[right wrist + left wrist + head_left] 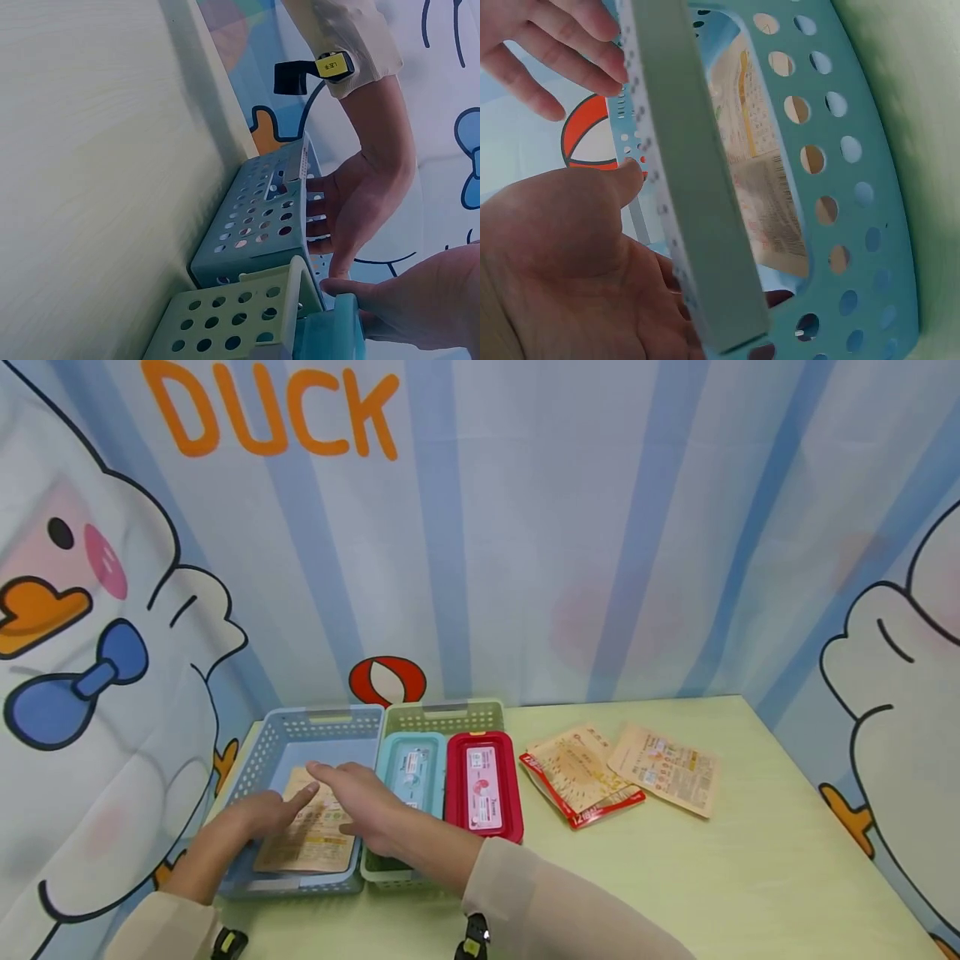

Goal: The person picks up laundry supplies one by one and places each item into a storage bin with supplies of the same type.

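Observation:
A tan paper packet (318, 839) with printed text lies flat in the blue perforated basket (258, 735). My left hand (262, 814) reaches over the basket's left side, thumb pointing right above the packet. In the right wrist view, the left hand's fingers (319, 225) dip behind the basket's rim. From the right, my right hand (367, 806) extends over the same basket, its fingers loosely spread in the left wrist view. Neither hand grips anything. Part of the packet shows through the basket's handle opening in the left wrist view.
Beside it, a green basket (442, 714) holds a teal case (431, 756) and a red case (513, 806) with a pink label. Two more tan packets, one with red edging (581, 772) and one plain (671, 768), lie on the pale table (780, 860). A duck-print curtain hangs behind.

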